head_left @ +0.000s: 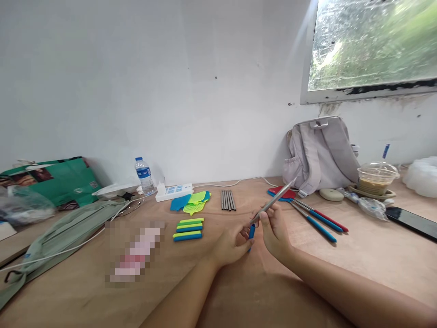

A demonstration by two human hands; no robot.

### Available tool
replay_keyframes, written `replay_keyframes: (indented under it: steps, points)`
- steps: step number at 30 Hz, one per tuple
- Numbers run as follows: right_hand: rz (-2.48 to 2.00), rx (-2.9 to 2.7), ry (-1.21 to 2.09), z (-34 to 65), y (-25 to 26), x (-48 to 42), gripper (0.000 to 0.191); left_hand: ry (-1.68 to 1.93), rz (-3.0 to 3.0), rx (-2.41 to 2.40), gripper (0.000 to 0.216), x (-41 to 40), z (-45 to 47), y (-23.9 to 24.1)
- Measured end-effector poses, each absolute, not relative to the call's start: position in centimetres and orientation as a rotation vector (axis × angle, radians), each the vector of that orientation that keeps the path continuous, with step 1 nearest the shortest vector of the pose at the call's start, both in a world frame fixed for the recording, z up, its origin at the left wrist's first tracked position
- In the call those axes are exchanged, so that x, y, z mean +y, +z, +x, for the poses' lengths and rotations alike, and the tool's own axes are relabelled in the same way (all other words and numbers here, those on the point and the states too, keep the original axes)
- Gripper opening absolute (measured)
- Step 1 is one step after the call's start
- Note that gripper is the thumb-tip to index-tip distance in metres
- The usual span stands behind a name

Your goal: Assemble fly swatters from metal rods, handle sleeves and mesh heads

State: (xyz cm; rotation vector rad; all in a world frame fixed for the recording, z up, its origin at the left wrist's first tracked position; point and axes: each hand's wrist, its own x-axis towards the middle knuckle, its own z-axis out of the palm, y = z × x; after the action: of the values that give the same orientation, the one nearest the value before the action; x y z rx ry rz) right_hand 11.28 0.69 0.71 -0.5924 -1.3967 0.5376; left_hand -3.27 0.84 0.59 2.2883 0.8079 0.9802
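In front of me, my left hand (pixel 232 243) is closed around a short blue handle (pixel 251 231), which stands nearly upright. My right hand (pixel 276 230) pinches a silver metal tube (pixel 278 194) that slants up to the right. The tube's lower end meets my left fingers near the handle's top; whether the two are joined is hidden. Beyond my hands lie several loose metal tubes (pixel 228 200) in a row. To the left are green, yellow and blue handles (pixel 187 236) and flat mesh fly swatter heads (pixel 194 208). Fly swatters (pixel 321 228) with blue and red grips rest at right.
A white box (pixel 174 192) and a water bottle (pixel 144 176) stand near the wall. On the right are a grey backpack (pixel 321 155), a drink cup (pixel 375 177) and a phone (pixel 413 221). At left lie a green bag (pixel 64 182) and a grey-green cloth item (pixel 68 241).
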Motion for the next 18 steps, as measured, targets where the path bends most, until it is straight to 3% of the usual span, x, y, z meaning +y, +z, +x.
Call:
replay_keyframes:
  steps: [18]
  points:
    - [-0.524, -1.519, 0.484, 11.66, -0.34, 1.51, 0.012, 0.932, 2.191, 0.806, 0.043, 0.95, -3.38, 0.37]
